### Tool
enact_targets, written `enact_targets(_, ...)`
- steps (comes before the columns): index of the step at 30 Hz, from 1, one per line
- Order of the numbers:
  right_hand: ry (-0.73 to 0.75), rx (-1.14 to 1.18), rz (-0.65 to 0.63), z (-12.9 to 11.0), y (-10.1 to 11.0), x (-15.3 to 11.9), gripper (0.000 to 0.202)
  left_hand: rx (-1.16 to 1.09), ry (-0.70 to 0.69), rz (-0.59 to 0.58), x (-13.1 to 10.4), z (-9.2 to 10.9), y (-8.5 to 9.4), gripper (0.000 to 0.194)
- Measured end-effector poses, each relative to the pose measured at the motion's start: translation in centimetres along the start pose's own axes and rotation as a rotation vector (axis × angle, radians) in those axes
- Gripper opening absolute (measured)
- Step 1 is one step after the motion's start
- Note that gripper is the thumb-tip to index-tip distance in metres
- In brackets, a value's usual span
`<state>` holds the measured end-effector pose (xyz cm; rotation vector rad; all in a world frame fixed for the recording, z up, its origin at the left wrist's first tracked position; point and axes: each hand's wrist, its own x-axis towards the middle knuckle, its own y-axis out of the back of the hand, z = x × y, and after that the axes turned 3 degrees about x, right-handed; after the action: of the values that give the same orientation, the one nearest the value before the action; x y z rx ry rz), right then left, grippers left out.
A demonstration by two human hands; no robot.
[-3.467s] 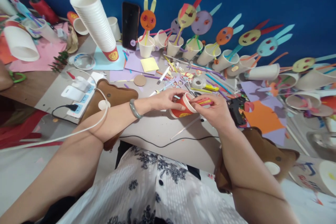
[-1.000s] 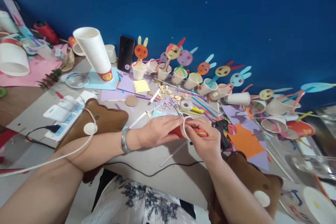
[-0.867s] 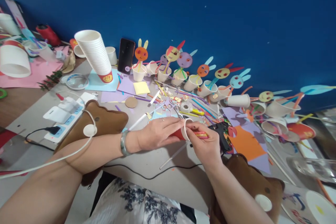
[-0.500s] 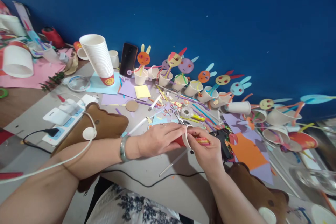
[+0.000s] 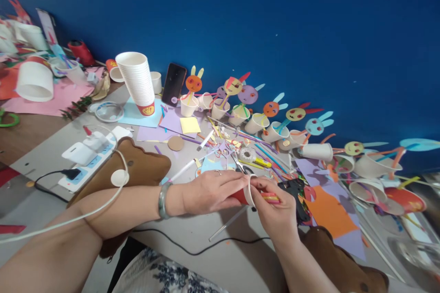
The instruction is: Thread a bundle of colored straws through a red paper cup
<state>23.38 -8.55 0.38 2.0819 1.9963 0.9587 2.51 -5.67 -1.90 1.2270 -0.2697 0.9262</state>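
My left hand is wrapped round a red paper cup turned on its side, its white rim facing right. Thumb and fingers of my right hand are closed at that rim, the thumb by the opening. Pink and yellow strips show between the right fingers; their other ends are hidden. Just beyond the hands lie scissors. A clear glue stick rests on the table below the cup. A black tool, apparently a glue gun, lies beside my right hand.
Cups with paper rabbit faces line the blue wall. A tall cup stack, a phone and a power strip are at left. Paper scraps litter the middle; orange paper lies right. A white cable crosses my left arm.
The view has shifted slightly, so everything sits a little lower and further right. Both hands keep their hold at the cup, with little visible movement between them.
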Motion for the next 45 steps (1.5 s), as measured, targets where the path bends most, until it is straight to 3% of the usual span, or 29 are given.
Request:
enact_targets(4, 0.135, -0.109, 0.052, -0.6, 0.2, 0.0, 0.014, 0.025, -0.031, 0.031, 0.3, 0.2, 0.1, 0.039)
enact_targets(12, -0.219, 0.214, -0.049, -0.6, 0.3, -0.1, 0.018, 0.061, -0.044, -0.007, 0.2, 0.5, 0.1, 0.051)
enact_targets(18, -0.144, 0.144, -0.022, -0.4, 0.5, 0.1, 0.015, -0.087, -0.017, 0.034, 0.4, 0.1, 0.0, 0.050)
enact_targets(21, -0.018, 0.047, 0.001, -0.4, 0.4, 0.1, 0.015, -0.352, 0.089, 0.097, 0.8, -0.2, -0.1, 0.038)
enact_targets(24, 0.095, -0.019, 0.008, -0.4, 0.2, 0.0, 0.018, -0.636, 0.327, 0.177, 1.1, -0.6, -0.2, 0.025)
enact_targets(27, 0.186, -0.062, 0.012, -0.3, 0.1, -0.2, 0.014, -0.832, 0.516, 0.107, 1.3, -1.1, -0.4, 0.028)
enact_targets(30, 0.234, -0.078, 0.003, -0.3, 0.1, -0.3, 0.012, -0.977, 0.578, 0.020, 1.3, -1.7, -0.6, 0.038)
enact_targets(37, 0.044, 0.060, -0.074, -0.6, 0.0, -0.5, 0.018, -1.023, 0.645, -0.053, 1.2, -1.2, 0.0, 0.046)
enact_targets(42, -0.116, 0.145, -0.063, -0.6, -0.6, -0.6, 0.017, -0.951, 0.684, -0.018, 1.1, -1.0, 0.1, 0.047)
enact_targets(45, -0.145, 0.153, -0.035, -0.6, -0.9, -0.5, 0.015, -0.947, 0.690, -0.060, 1.0, -1.5, 0.0, 0.049)
